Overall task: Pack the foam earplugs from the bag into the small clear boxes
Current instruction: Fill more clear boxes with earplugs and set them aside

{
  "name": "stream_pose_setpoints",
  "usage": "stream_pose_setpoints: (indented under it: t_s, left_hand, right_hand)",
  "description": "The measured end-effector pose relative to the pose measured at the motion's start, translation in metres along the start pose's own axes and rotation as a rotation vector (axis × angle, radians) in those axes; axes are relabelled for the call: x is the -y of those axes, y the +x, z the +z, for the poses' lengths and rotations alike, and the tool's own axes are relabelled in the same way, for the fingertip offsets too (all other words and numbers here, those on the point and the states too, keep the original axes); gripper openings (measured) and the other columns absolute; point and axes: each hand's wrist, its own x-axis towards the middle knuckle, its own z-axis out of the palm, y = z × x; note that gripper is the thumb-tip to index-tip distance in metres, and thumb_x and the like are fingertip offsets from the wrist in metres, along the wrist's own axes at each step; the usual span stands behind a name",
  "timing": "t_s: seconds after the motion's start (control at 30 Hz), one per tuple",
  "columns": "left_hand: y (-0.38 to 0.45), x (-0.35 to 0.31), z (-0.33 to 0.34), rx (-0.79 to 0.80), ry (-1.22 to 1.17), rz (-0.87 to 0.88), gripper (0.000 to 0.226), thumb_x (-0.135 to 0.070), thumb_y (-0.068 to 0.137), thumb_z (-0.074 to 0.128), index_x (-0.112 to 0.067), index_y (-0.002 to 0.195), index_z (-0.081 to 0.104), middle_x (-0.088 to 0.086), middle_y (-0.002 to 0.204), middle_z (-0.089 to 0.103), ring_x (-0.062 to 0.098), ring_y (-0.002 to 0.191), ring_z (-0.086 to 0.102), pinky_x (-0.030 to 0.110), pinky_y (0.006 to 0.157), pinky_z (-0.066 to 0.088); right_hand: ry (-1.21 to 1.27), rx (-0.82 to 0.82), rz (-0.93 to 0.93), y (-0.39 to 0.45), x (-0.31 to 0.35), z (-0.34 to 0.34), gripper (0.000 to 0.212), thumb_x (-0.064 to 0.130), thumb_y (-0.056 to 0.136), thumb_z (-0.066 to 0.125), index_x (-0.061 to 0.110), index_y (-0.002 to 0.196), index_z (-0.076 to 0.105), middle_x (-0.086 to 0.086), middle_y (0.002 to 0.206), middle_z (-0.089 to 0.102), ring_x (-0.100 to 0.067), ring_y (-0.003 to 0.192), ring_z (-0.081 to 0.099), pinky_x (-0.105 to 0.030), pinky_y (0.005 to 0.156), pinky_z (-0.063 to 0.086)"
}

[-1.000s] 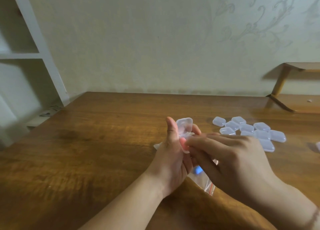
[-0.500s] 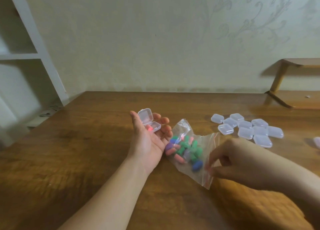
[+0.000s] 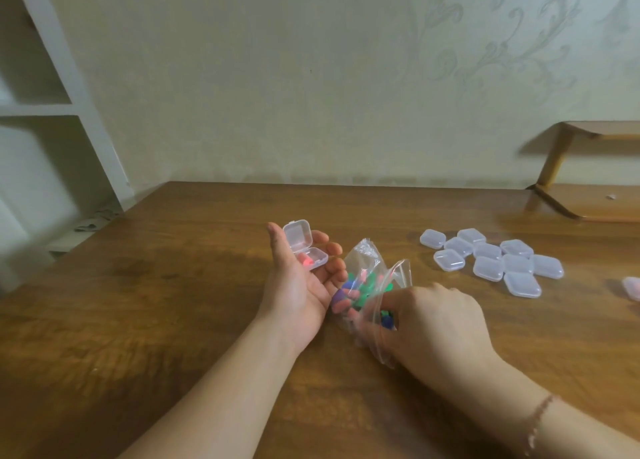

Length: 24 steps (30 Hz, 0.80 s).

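Observation:
My left hand (image 3: 298,285) lies palm up over the table with a small clear box (image 3: 304,247) resting on its fingers. The lid stands open and a red earplug (image 3: 306,261) lies in the base. Just to its right is the clear zip bag (image 3: 363,261) with several coloured earplugs (image 3: 360,285) inside. My right hand (image 3: 440,323) has its fingers pushed into the bag's mouth, blurred behind the plastic next to a blue earplug (image 3: 386,316). Whether they pinch a plug is hidden.
Several closed clear boxes (image 3: 488,257) lie clustered on the wooden table (image 3: 173,285) to the right. Another box (image 3: 632,287) with something pink shows at the right edge. A wooden riser (image 3: 588,202) stands at the back right, a white shelf unit (image 3: 52,112) at the left.
My hands parted: the left one moved left with the open box, now holding a red earplug. My right hand went from the box to the bag's edge, then slid its fingers inside.

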Motion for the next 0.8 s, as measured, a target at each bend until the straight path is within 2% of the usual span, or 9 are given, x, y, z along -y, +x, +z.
stream_pose_setpoints:
  t_s: [0.13,0.23,0.3,0.4,0.47,0.53,0.63,0.73,0.8]
  left_hand:
    - [-0.001,-0.001,0.000,0.005,0.033,0.011,0.069,-0.074,0.091,0.028,-0.014,0.086,0.063,0.008,0.072,0.064,0.019,0.063,0.058,0.031,0.061,0.052]
    - [-0.001,-0.001,0.001,0.005,0.073,0.011,0.069,-0.075,0.091,0.028,-0.016,0.084,0.064,0.006,0.069,0.065,0.018,0.060,0.059,0.029,0.058,0.050]
    - [-0.001,-0.001,0.002,0.013,0.095,0.018,0.070,-0.075,0.091,0.028,-0.017,0.084,0.064,0.006,0.067,0.065,0.017,0.058,0.060,0.030,0.057,0.050]
    - [-0.003,-0.001,0.002,0.065,0.126,0.052,0.070,-0.075,0.092,0.026,-0.016,0.082,0.063,0.005,0.063,0.063,0.015,0.051,0.059,0.030,0.057,0.045]
    - [-0.006,-0.001,0.003,0.097,0.158,0.089,0.071,-0.074,0.092,0.024,-0.016,0.082,0.063,0.004,0.061,0.059,0.014,0.049,0.057,0.031,0.058,0.042]
    - [-0.009,0.000,0.002,0.137,0.250,0.143,0.072,-0.076,0.088,0.023,-0.017,0.085,0.063,0.002,0.062,0.058,0.012,0.050,0.057,0.032,0.059,0.042]
    - [-0.015,0.005,0.002,0.234,0.346,0.188,0.071,-0.079,0.076,0.024,-0.021,0.088,0.063,0.001,0.071,0.064,0.010,0.065,0.066,0.029,0.063,0.050]
    - [-0.024,0.010,0.003,0.322,0.368,0.155,0.070,-0.080,0.073,0.027,-0.025,0.085,0.067,0.006,0.089,0.068,0.018,0.089,0.070,0.032,0.077,0.056]
    - [-0.028,0.012,0.004,0.363,0.356,0.116,0.073,-0.085,0.072,0.032,-0.025,0.090,0.069,0.009,0.097,0.070,0.024,0.100,0.070,0.035,0.082,0.055]
  right_hand:
    - [-0.087,0.017,-0.040,0.001,0.002,-0.004,0.046,0.067,0.092,0.039,0.033,0.108,0.065,0.007,0.059,0.035,-0.011,0.053,0.037,-0.022,0.045,0.026]
    - [-0.023,0.056,-0.005,0.000,-0.003,-0.013,0.029,0.061,0.093,0.043,0.035,0.086,0.055,0.009,0.062,0.042,-0.009,0.056,0.042,-0.020,0.046,0.030]
    - [0.037,0.068,0.013,-0.002,-0.012,-0.022,0.021,0.055,0.093,0.046,0.036,0.090,0.056,0.012,0.065,0.049,-0.006,0.062,0.050,-0.019,0.052,0.039]
    - [0.089,0.099,0.021,-0.005,-0.026,-0.038,0.024,0.058,0.090,0.046,0.039,0.096,0.059,0.015,0.065,0.055,-0.002,0.061,0.051,-0.016,0.054,0.040]
    - [0.155,0.117,0.020,-0.005,-0.034,-0.050,0.025,0.059,0.086,0.048,0.038,0.090,0.060,0.017,0.070,0.060,0.001,0.061,0.056,-0.015,0.052,0.041]
    - [0.369,0.103,0.030,-0.005,-0.038,-0.060,0.019,0.054,0.080,0.056,0.036,0.080,0.060,0.017,0.068,0.065,0.007,0.056,0.059,-0.009,0.054,0.042]
    - [0.678,0.032,0.057,-0.005,-0.041,-0.070,0.008,0.030,0.079,0.072,0.023,0.080,0.068,0.017,0.065,0.070,0.000,0.045,0.060,-0.009,0.046,0.043]
    - [0.902,-0.040,0.041,-0.006,-0.038,-0.071,0.002,0.012,0.083,0.069,0.013,0.083,0.070,0.003,0.070,0.074,-0.011,0.050,0.063,-0.026,0.044,0.050]
    - [1.056,-0.090,0.033,-0.008,-0.033,-0.066,0.009,0.003,0.085,0.063,0.008,0.082,0.070,-0.005,0.073,0.074,-0.022,0.054,0.063,-0.036,0.045,0.047]
